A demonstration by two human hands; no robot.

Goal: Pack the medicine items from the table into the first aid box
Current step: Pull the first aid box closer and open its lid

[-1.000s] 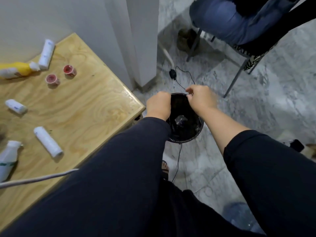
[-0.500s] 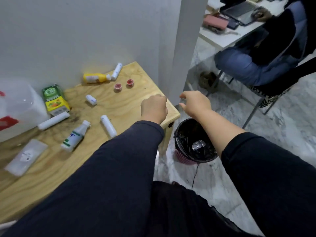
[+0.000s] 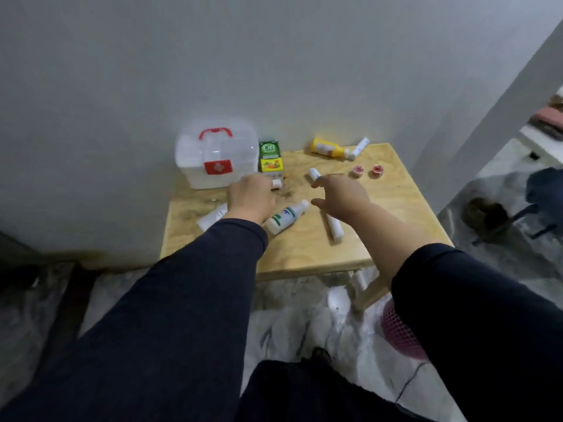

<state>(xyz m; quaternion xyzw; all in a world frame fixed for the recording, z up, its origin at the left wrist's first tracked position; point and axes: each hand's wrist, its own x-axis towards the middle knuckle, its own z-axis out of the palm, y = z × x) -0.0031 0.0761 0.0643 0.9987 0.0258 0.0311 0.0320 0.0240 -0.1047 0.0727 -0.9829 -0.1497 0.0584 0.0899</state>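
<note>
The first aid box [image 3: 213,159], translucent white with a red handle and a red cross label, stands with its lid down at the back left of the wooden table [image 3: 304,254]. Beside it is a green and yellow carton [image 3: 270,156]. A yellow bottle [image 3: 327,148], a white roll [image 3: 359,148], two small red pots [image 3: 358,170], a short white tube [image 3: 313,173], a white bottle with a green label [image 3: 285,220], another white roll [image 3: 334,228] and a flat white packet [image 3: 213,216] lie scattered. My left hand [image 3: 251,197] hovers as a fist in front of the box. My right hand [image 3: 341,194] is spread open over the table's middle.
The table stands against a grey wall, with a pillar at its right. A pink mesh bin [image 3: 399,336] sits on the marble floor below the table's front right corner. A seated person's legs [image 3: 545,190] show at the right edge.
My view has swung from the bin on the floor up to the table. Both hands have left the bin's rim and moved left over the table; the right hand has opened.
</note>
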